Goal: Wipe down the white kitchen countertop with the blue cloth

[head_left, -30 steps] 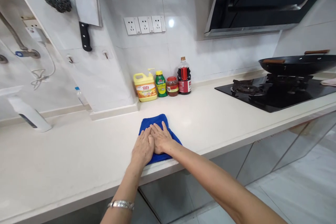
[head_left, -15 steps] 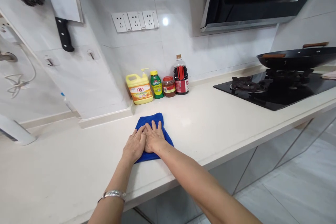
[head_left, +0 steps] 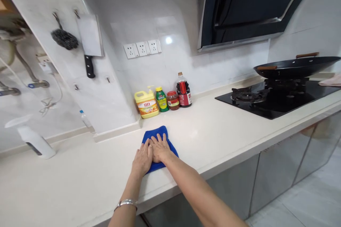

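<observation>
Evidently, both palms lie flat on a blue cloth [head_left: 153, 131], which rests on the pale counter [head_left: 218, 131] close to its front edge, left of the hob [head_left: 266, 109]. The left hand [head_left: 143, 159] presses down with its fingers nearly together, pointing away from the body, and a silver bangle [head_left: 126, 202] circles that forearm. The right hand [head_left: 159, 149] touches it along the thumb side, its fingers fanned apart over the fabric. Both grips are unfolded, bearing on the cloth from above

Just behind, near the wall, four containers stand in a row: a yellow jug [head_left: 147, 105] with a pump, a green bottle [head_left: 162, 100] with a yellow cap, a red-lidded jar [head_left: 173, 101] and a dark sauce bottle [head_left: 183, 92]. Over one burner of the black hob sits a wok [head_left: 295, 69] with wooden handles, and a range hood [head_left: 247, 7] hangs above. Well to the left, a white spray bottle [head_left: 39, 144] stands on the counter; higher up, a cleaver [head_left: 89, 37] and a dark scrubber [head_left: 64, 39] hang from hooks, while a row of sockets [head_left: 143, 48] is set in the wall above the containers
</observation>
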The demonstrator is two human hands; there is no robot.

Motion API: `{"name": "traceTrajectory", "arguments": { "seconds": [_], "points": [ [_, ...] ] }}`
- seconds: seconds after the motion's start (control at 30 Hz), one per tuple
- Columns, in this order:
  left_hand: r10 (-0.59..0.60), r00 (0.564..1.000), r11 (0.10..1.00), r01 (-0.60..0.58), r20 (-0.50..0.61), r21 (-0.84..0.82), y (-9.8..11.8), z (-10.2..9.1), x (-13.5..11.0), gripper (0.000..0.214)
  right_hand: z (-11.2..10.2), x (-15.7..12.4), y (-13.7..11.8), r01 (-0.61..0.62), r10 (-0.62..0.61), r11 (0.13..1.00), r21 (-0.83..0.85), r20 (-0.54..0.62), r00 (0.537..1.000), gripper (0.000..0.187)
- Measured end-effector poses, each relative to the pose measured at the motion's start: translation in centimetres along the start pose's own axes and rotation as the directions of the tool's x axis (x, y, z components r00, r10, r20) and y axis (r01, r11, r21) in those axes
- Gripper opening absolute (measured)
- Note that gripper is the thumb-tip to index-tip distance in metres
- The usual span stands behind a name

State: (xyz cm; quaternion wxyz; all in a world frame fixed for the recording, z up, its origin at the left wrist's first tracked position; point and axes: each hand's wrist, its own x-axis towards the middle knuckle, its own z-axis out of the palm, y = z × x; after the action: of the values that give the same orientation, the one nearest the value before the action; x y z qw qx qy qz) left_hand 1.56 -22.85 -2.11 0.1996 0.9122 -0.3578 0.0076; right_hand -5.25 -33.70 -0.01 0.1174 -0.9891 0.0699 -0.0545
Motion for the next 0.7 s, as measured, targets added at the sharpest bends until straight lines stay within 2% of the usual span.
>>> {"name": "traceTrajectory", "arguments": {
  "seconds": [0.17, 0.5, 0.7],
  "points": [
    [-0.006, 1.0, 0.999, 0.006, -0.002, 0.034, 0.3, 0.2, -1.9, 0.063, 0.3, -1.3, -0.4, 0.03, -0.03, 1.0, 0.007, 0.004, 1.0, 0.077],
    [-0.023, 1.0, 0.998, 0.023, 0.015, 0.05, 2.3, -0.3, -6.1, 0.064, -0.2, -6.0, -1.8, 0.037, -0.037, 0.999, -0.027, 0.012, 0.999, 0.076],
    [-0.022, 1.0, 0.999, 0.022, 0.01, 0.048, 2.9, -0.7, -7.5, 0.063, 0.0, -7.2, -2.3, 0.03, -0.03, 0.999, -0.017, -0.014, 0.999, 0.079]
  ]
}}
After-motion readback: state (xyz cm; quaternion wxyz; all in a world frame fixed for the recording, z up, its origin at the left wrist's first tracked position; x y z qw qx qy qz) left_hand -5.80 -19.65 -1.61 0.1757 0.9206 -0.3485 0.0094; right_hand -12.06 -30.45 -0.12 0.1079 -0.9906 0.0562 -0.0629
